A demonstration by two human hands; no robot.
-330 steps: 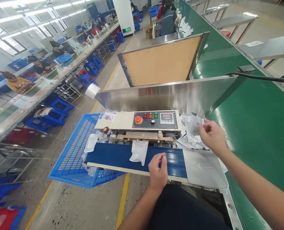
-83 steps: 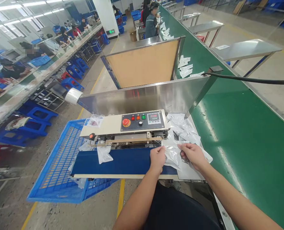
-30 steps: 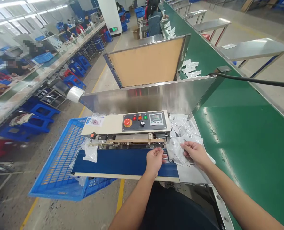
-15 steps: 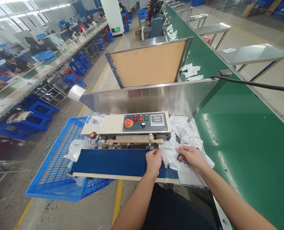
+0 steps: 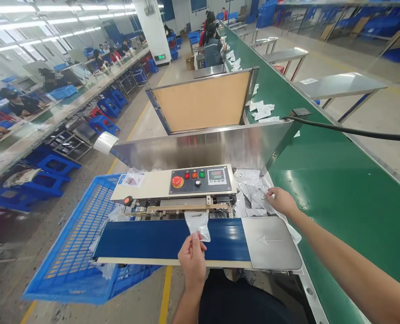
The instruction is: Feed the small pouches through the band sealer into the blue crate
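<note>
A white plastic pouch (image 5: 197, 223) hangs from the sealing slot of the band sealer (image 5: 146, 183), its top edge at the slot and its body over the blue conveyor belt (image 5: 135, 238). My left hand (image 5: 192, 255) is closed, thumb and fingers pinching the pouch's lower edge. At the machine's right end lies a heap of white pouches (image 5: 250, 193). Over the heap's right side, my right hand (image 5: 281, 201) is closed, its fingertips pinching the edge of one pouch there. The steel infeed plate (image 5: 270, 245), marked with an arrow, lies between the hands and nearer me.
A blue plastic basket (image 5: 68, 270) with pouches sits at the belt's left end. Behind the sealer stands a steel panel (image 5: 193, 146). A green conveyor (image 5: 335, 216) runs along the right, with a black cable (image 5: 355, 129) over it. Other people sit farther off.
The pouch has moved left from the infeed end into the slot. My left hand has shifted left and down to its lower edge. My right hand has left it for the heap.
</note>
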